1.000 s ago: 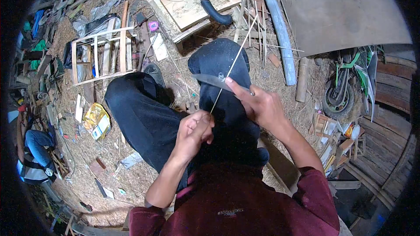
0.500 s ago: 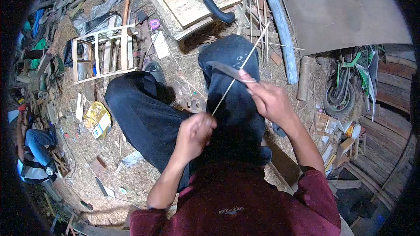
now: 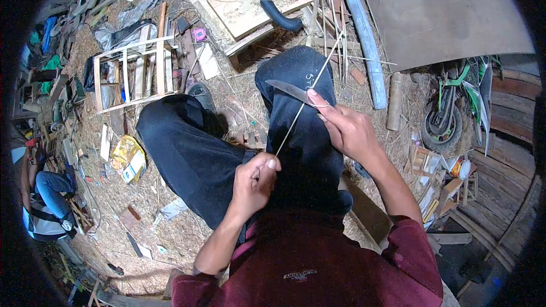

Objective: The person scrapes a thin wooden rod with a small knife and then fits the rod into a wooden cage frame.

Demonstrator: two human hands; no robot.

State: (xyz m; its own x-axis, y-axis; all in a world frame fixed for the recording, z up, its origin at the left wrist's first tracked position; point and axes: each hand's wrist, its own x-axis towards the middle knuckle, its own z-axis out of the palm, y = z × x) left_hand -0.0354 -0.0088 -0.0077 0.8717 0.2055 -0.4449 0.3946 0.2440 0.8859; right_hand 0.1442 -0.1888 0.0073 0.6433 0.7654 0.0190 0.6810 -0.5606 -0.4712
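- Left hand (image 3: 255, 185), near: fingers clenched in a fist about the near end of the thin strip. Should that grip loosen, I would expect the strip to twist or slide.
- Right hand (image 3: 352, 133), farther off and to the right: fingers curled around the knife's handle, mostly hidden from me. The thumb (image 3: 318, 100) lies at the crossing of blade and strip; whether it presses wood or metal I cannot tell. A slip toward the edge could mean a cut.
- Knife (image 3: 284, 88), one: slim blade, tip pointing left, set across the strip. Too steep an angle could make it bite deep and sever the strip.
- Thin strip (image 3: 294, 122), one, pale: slants from the left fist far and rightward, passing over the right knee. Uneven pressure might bow or snap it.
- Right knee (image 3: 296, 68), dark cloth, behind blade and strip in my view. A skidding blade could catch the fabric.
- Loose strips (image 3: 344, 62), several: beyond the knee, right. The held strip's far end overlaps them on my feed, contact unclear; a snag there could jerk the work.
- Low stand (image 3: 236, 14), far; slatted wooden frame (image 3: 138, 74), far left: both well apart from the hands, small risk.
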